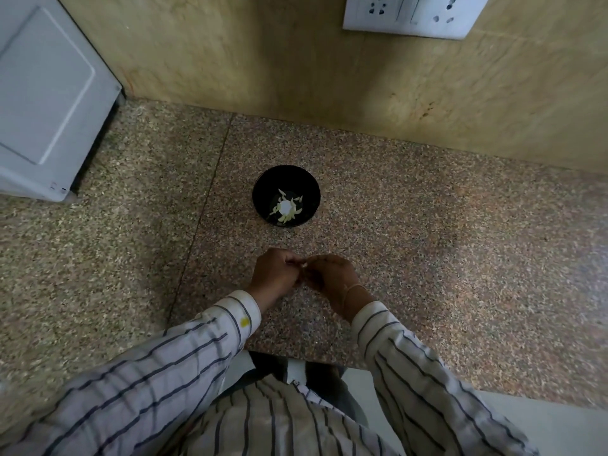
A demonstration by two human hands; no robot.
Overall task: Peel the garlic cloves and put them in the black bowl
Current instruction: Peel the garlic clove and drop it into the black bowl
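clove (pixel 305 265) — small white bit, mostly hidden — pinched between the curled fingertips of left hand (pixel 276 273) and right hand (pixel 332 278), both gripping it. hands meet above the counter (pixel 427 241), on the near side of the bowl (pixel 261 189). bowl holds pale garlic pieces (pixel 286 208). well left of bowl — white appliance (pixel 42 93). beyond bowl, on the wall, socket plate (pixel 414 14).

Light: dim, even; soft shadows on counter (pixel 427 245). Glare: white patch inside bowl (pixel 263 192). Edges: bent; sleeves (pixel 131 386) blurred.
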